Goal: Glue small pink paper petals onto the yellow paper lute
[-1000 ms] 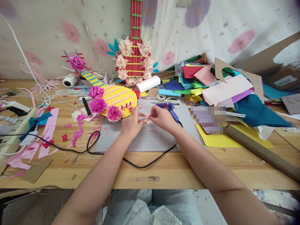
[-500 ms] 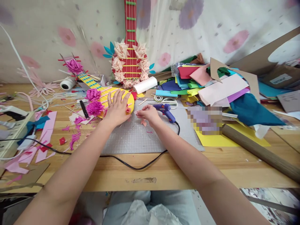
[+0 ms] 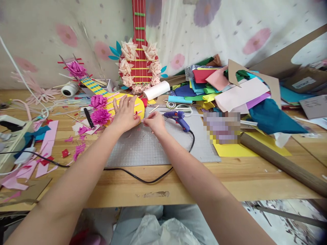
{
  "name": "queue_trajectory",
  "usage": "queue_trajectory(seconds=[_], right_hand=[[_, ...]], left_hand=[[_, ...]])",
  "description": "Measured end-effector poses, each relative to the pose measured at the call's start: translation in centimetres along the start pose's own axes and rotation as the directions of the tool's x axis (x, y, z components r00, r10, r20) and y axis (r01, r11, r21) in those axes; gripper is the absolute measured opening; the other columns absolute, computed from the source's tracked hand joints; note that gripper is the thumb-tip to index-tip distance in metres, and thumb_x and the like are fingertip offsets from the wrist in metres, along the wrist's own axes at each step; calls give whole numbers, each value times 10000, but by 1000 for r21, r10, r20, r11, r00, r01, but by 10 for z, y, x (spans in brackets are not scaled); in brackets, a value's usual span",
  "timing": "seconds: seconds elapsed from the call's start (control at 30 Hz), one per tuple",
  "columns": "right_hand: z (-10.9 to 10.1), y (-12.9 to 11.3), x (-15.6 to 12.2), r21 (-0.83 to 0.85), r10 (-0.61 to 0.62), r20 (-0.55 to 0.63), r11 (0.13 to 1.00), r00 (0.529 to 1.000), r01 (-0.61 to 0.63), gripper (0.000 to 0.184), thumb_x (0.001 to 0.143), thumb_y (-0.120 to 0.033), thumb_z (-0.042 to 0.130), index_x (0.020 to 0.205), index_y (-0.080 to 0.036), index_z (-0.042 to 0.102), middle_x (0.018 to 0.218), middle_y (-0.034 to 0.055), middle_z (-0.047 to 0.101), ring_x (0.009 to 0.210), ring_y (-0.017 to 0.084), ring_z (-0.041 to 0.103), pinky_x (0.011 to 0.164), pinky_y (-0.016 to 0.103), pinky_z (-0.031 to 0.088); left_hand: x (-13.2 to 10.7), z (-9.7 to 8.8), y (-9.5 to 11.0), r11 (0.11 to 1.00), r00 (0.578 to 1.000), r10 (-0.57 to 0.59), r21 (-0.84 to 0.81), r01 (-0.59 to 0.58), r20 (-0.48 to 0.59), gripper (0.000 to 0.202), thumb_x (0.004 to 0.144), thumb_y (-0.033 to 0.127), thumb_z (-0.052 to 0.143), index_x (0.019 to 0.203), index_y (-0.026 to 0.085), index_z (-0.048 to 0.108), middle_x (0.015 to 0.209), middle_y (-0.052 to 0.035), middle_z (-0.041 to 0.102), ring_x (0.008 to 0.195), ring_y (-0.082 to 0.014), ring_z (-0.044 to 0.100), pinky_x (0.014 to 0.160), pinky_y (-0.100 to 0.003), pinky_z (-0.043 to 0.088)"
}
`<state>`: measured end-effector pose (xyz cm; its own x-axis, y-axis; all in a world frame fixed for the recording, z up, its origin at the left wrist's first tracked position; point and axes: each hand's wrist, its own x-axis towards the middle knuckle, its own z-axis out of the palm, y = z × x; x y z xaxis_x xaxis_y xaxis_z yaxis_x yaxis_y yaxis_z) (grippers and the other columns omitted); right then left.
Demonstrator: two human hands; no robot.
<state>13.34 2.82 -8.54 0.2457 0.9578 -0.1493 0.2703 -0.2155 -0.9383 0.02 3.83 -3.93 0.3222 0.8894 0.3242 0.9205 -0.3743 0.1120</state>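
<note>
My left hand (image 3: 125, 115) lies with spread fingers on the yellow body of a paper guitar (image 3: 140, 108), its thumb near the lower right edge. My right hand (image 3: 155, 122) is closed in a pinch right beside that thumb. A small pale pink paper piece (image 3: 143, 120) shows at its fingertips, mostly covered. Magenta paper flowers (image 3: 100, 116) sit along the guitar's left side, and pink strips cross its body. Right of my right hand, a blue glue gun (image 3: 176, 117) rests on the grey cutting mat (image 3: 163, 153).
A red guitar with cream paper flowers (image 3: 139, 68) leans at the back. Coloured paper sheets (image 3: 201, 86) are piled right of it, beyond scissors (image 3: 187, 109). A brown tube (image 3: 276, 160) lies at right. The glue gun's black cord (image 3: 150, 182) runs across the front; pink scraps (image 3: 48, 146) lie left.
My right hand has moved left to the guitar's edge, close to my left thumb. The pink paper that hung below it is now largely hidden. My left hand stays on the guitar.
</note>
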Motion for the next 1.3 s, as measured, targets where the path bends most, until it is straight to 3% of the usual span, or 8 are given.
queue_trajectory(seconds=[0.37, 0.77, 1.03, 1.13, 1.3], right_hand=[[14, 0, 4, 341, 217, 126, 907, 968, -247, 316, 593, -49, 605, 685, -221, 356, 499, -72, 546, 537, 134, 640, 511, 205, 501], [18, -3, 1, 434, 255, 126, 854, 959, -285, 337, 634, -14, 583, 751, -221, 344, 508, -59, 574, 477, 125, 618, 477, 211, 508], [18, 1, 2, 287, 162, 50, 943, 985, -170, 329, 622, -90, 652, 716, -221, 365, 534, -70, 564, 511, 128, 640, 487, 207, 519], [17, 0, -1, 294, 142, 75, 943, 987, -158, 318, 651, -130, 660, 715, -220, 362, 531, -66, 564, 511, 126, 639, 483, 207, 520], [15, -6, -6, 389, 181, 139, 894, 974, -222, 315, 680, -65, 626, 721, -213, 351, 498, -67, 549, 485, 111, 616, 472, 202, 516]], left_hand=[[1, 1, -7, 999, 1000, -21, -36, 21, 5, 792, 708, 376, 548, 1419, 178, 260, 1432, -156, 362, 1390, -319, 191, 1127, -533, -52], [-1, 2, -11, 998, 999, -33, -48, 33, 9, 784, 718, 408, 552, 1416, 190, 269, 1428, -164, 371, 1388, -325, 196, 1117, -559, -32], [-1, 2, -12, 998, 999, -40, -42, 40, 11, 780, 715, 418, 551, 1408, 185, 277, 1436, -163, 360, 1385, -337, 202, 1119, -560, -16], [-1, 3, -11, 998, 999, -40, -39, 40, 15, 769, 717, 410, 544, 1404, 189, 281, 1431, -160, 363, 1381, -340, 208, 1117, -564, -23], [0, 3, -11, 999, 1000, -28, -45, 28, 10, 750, 720, 401, 541, 1396, 193, 293, 1423, -161, 369, 1375, -340, 219, 1115, -572, -29]])
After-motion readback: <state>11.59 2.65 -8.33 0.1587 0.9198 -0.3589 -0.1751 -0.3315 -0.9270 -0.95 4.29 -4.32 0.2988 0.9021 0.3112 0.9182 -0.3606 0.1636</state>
